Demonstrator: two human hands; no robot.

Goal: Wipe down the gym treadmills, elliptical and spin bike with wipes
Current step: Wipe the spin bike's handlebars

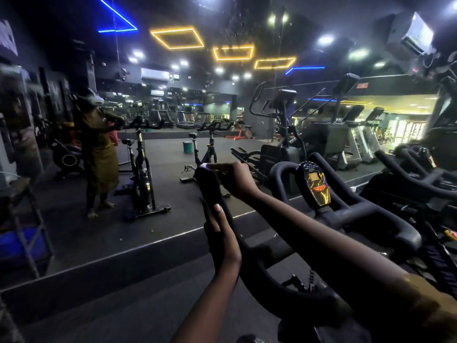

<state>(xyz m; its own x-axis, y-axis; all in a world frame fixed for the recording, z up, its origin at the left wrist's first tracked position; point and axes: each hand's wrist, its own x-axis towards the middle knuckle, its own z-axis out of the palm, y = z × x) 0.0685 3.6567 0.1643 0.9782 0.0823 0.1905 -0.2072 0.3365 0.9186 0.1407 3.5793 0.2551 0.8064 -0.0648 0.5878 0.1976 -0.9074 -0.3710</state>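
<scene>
right grip [235, 180] pinches wipe [203, 166] on handlebar [210, 188] tip | left grip [220, 233] clasps handlebar below

Handlebar [206, 184] black, wipe [204, 166] pale, console [314, 184] gold and orange — ceiling strips [233, 47] glow yellow and blue.

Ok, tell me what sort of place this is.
A gym, probably its cardio area: a spin bike's handlebar with a wipe on its end, plus another spin bike, an elliptical and treadmills in the wall mirror.
</scene>
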